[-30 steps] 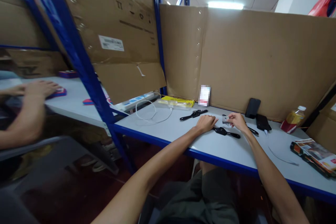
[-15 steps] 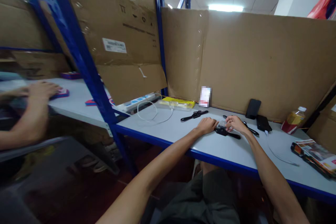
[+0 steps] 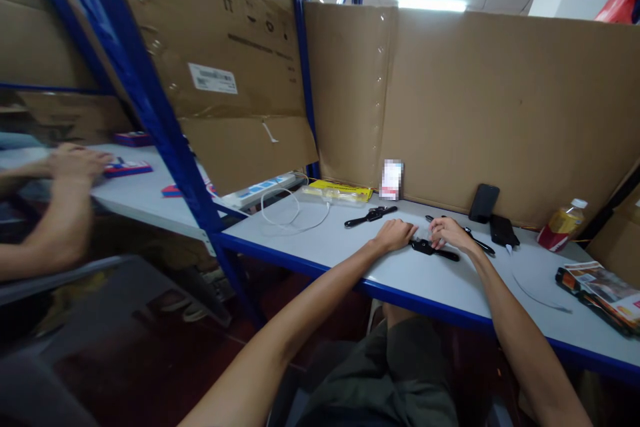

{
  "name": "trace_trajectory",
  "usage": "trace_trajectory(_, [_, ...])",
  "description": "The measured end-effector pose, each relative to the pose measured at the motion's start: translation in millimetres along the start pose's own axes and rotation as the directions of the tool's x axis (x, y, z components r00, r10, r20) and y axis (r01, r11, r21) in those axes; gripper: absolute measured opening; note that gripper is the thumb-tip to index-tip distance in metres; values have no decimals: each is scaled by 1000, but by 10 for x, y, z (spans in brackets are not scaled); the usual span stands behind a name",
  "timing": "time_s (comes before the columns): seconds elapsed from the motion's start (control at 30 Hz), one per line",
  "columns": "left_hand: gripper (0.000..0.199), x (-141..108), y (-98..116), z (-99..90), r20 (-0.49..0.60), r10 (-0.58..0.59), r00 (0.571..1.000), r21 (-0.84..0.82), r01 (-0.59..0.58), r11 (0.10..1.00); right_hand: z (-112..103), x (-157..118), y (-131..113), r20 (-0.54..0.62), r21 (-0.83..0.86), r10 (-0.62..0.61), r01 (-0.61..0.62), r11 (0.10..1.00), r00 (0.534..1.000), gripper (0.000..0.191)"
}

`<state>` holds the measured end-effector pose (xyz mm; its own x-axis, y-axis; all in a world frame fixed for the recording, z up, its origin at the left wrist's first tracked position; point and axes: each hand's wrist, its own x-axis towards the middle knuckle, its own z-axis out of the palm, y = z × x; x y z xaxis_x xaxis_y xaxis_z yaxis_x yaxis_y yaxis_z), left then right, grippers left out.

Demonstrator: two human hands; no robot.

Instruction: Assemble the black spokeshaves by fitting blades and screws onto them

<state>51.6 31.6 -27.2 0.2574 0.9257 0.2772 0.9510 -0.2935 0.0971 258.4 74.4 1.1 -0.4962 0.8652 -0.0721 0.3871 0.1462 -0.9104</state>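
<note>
A black two-handled tool (image 3: 434, 250) lies on the grey tabletop (image 3: 300, 243) in front of me. My left hand (image 3: 396, 235) rests with curled fingers over this tool's left end, closed on it. Just above the tool is my right hand (image 3: 447, 233), its fingers bent together around something small and clear that I cannot make out. Partly behind the right hand lies a second black tool (image 3: 480, 241). A third one (image 3: 371, 216) is on the table to the left, untouched.
A lit phone (image 3: 391, 180) leans on the cardboard. Yellow packaging (image 3: 340, 190) and a white cable (image 3: 295, 232) are at the back left. Rightward are a dark phone (image 3: 484, 203), a black case (image 3: 504, 231), a bottle (image 3: 563, 225) and a package (image 3: 605, 293). Another person's hand (image 3: 80, 163) works far left.
The view has shifted slightly. My hands stay nearly in place, with small movement in the right fingers. At the far left, the other person's hand has moved slightly at a red and blue item.
</note>
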Motion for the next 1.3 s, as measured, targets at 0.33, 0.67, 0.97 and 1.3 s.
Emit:
trace_trajectory(0.33, [58,4,-1,3,35,51,998,6,-51,999,30,43,37,-82,-134,36,-47,990,996,13])
trace_trajectory(0.67, [64,6,35,1,50,-35,998,-44,38,998,32,72,106,-27,-227,-14,8,974,1000,9])
trace_trajectory(0.97, [66,39,26,26,50,-99,994,-92,104,990,47,66,110,-26,-290,-3,-4,957,1000,13])
trace_trajectory(1.3, [64,19,49,23,19,-93,995,-112,95,989,-72,109,126,-247,-306,-74,-6,952,966,13])
